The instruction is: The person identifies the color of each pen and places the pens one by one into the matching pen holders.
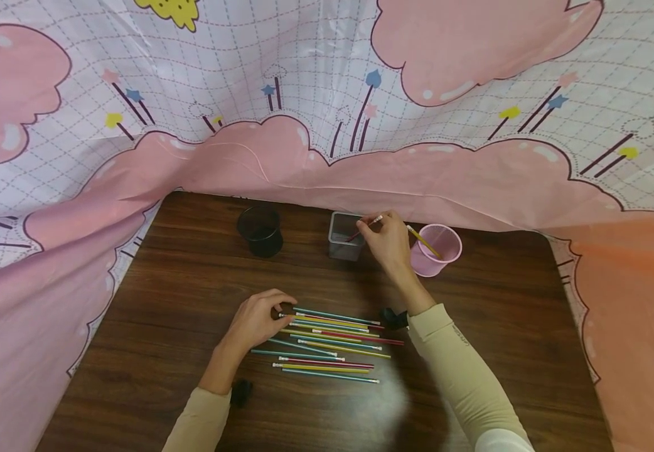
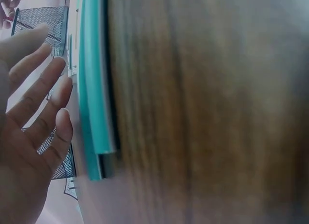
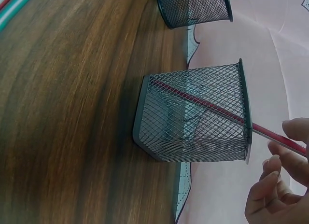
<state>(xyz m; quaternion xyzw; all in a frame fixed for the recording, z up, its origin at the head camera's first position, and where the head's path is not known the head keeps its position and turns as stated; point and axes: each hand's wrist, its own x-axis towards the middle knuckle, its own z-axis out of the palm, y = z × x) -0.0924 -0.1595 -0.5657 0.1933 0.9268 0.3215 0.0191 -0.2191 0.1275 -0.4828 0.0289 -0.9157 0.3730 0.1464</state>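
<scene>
Red pencil (image 3: 270, 134) in right hand (image 1: 390, 243)

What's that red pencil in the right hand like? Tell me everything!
The pencil is thin, straight and red, with a whitish top end. It slants down into the mesh cup, lower end near the bottom. Its upper part pokes past the rim, where the right hand pinches it.
</scene>
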